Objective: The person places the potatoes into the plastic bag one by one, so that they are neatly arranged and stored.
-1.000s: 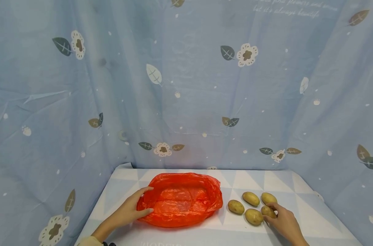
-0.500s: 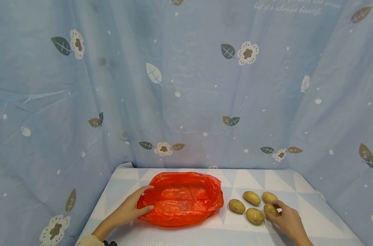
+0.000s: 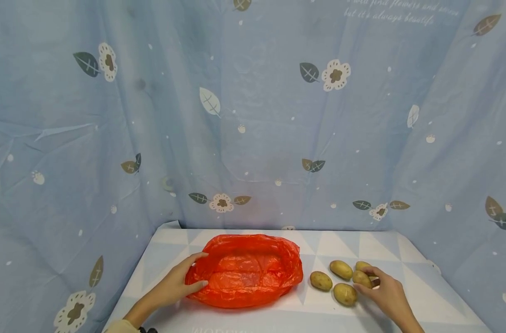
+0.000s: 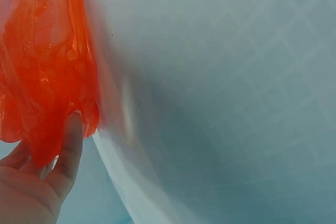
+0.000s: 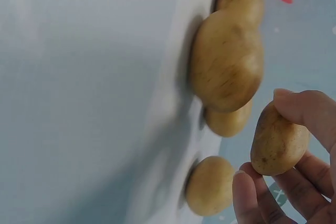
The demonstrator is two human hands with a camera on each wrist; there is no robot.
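A red plastic bag [image 3: 244, 277] lies on the table with its mouth spread wide. My left hand [image 3: 175, 283] holds its left side; in the left wrist view the thumb [image 4: 71, 142] presses against the red film and the fingers are partly behind it. At the right, my right hand [image 3: 388, 296] grips a potato [image 5: 278, 140] between thumb and fingertips, raised off the table. Other potatoes lie close by: one at the front [image 3: 345, 294], one to the left [image 3: 321, 280], one behind [image 3: 340, 269], and one at the back right [image 3: 362, 266], partly hidden by the held potato.
The table [image 3: 277, 319] has a white and pale blue triangle-patterned cover. Blue curtains [image 3: 253, 138] with leaf and flower prints stand behind it and along both sides. A strip of table separates the bag from the leftmost potato.
My right hand has lifted the potato from its spot in the group, shifting it slightly up and left. My left hand and the bag stay in place.
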